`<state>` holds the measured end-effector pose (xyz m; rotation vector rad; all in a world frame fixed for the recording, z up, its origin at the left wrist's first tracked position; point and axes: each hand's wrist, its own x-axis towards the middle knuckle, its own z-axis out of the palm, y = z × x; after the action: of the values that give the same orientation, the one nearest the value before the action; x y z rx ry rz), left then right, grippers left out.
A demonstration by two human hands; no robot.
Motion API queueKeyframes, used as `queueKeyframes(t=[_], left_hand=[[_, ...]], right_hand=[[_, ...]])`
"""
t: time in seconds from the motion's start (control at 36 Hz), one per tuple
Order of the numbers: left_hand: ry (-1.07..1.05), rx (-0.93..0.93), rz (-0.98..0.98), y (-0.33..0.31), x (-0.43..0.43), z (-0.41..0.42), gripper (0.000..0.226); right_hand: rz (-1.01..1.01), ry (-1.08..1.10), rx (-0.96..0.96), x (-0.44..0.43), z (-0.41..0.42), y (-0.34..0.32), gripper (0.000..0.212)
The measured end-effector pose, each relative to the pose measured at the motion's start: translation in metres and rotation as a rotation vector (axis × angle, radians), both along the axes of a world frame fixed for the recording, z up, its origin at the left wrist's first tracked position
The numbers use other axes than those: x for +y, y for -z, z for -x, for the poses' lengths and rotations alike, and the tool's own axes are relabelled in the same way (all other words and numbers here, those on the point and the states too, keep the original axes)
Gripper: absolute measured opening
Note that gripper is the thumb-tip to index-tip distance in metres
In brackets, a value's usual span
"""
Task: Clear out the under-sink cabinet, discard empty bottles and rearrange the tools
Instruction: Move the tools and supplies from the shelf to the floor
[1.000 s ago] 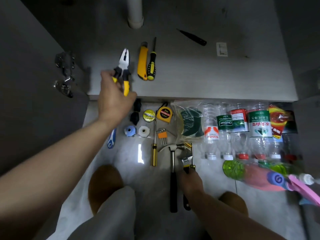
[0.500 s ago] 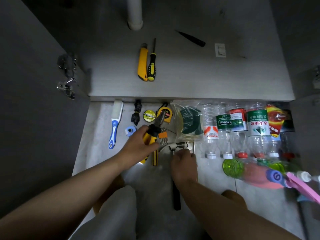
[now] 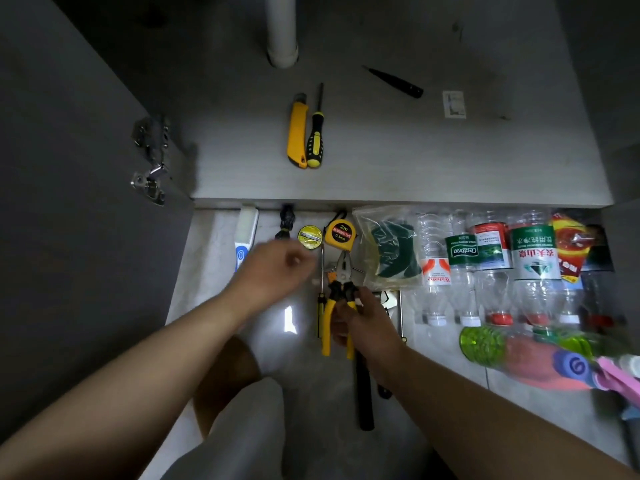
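Observation:
The yellow-and-black pliers [image 3: 342, 276] lie on the floor tiles among the tools, jaws pointing at the yellow tape measure [image 3: 341, 232]. My right hand [image 3: 369, 318] grips their handles. My left hand [image 3: 273, 268] hovers blurred just left of them, fingers loosely curled and holding nothing. A yellow utility knife [image 3: 297, 133] and a black-and-yellow screwdriver [image 3: 315, 142] lie side by side on the cabinet floor [image 3: 450, 161]. Several empty plastic bottles [image 3: 464, 268] lie in a row at the right. A hammer's black handle [image 3: 364, 396] runs under my right wrist.
A white drain pipe [image 3: 282, 32], a black pointed tool [image 3: 394, 82] and a small white packet [image 3: 454, 104] are in the cabinet. On the floor: a blue-white brush [image 3: 244, 233], a tape roll [image 3: 309, 233], bagged green pads [image 3: 388, 251], a green spray bottle [image 3: 512, 351]. The open door's hinge [image 3: 150, 164] is at left.
My left hand carried the pliers from the cabinet edge down to the floor tools and let go. My right hand left the wrench and took the pliers' handles.

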<state>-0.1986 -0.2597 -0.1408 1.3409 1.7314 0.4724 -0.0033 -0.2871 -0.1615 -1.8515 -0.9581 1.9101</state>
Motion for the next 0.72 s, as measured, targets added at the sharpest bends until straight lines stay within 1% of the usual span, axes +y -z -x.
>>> queueKeyframes(t=[0.06, 0.11, 0.17, 0.25, 0.31, 0.39, 0.44, 0.53, 0.58, 0.72], left_hand=[[-0.149, 0.045, -0.190, -0.012, 0.020, 0.005, 0.009], [-0.190, 0.148, -0.342, -0.023, 0.045, 0.008, 0.006], [-0.226, 0.226, -0.421, -0.032, 0.072, 0.011, 0.011], [-0.211, 0.289, -0.394, -0.036, 0.108, 0.011, 0.029], [-0.172, 0.394, -0.353, -0.035, 0.128, 0.008, 0.038], [-0.086, 0.546, -0.303, -0.033, 0.148, 0.003, 0.057], [-0.035, 0.643, -0.298, -0.031, 0.157, 0.001, 0.064], [0.027, 0.765, -0.310, -0.031, 0.165, -0.003, 0.057], [0.054, 0.803, -0.280, -0.031, 0.167, -0.005, 0.051], [0.013, 0.698, -0.187, -0.034, 0.168, -0.007, 0.038]], right_hand=[[0.014, -0.058, -0.054, -0.004, -0.007, 0.004, 0.014], [0.028, -0.117, -0.093, -0.009, -0.011, 0.007, 0.014], [0.051, -0.172, -0.149, -0.013, -0.014, 0.010, 0.012], [0.068, -0.242, -0.237, -0.023, -0.017, 0.016, 0.012], [0.081, -0.268, -0.293, -0.028, -0.019, 0.020, 0.017], [0.093, -0.286, -0.344, -0.034, -0.018, 0.023, 0.026], [0.095, -0.316, -0.364, -0.036, -0.017, 0.024, 0.031], [0.097, -0.370, -0.375, -0.035, -0.015, 0.025, 0.037], [0.104, -0.401, -0.374, -0.035, -0.014, 0.024, 0.039], [0.148, -0.447, -0.355, -0.043, -0.016, 0.026, 0.039]])
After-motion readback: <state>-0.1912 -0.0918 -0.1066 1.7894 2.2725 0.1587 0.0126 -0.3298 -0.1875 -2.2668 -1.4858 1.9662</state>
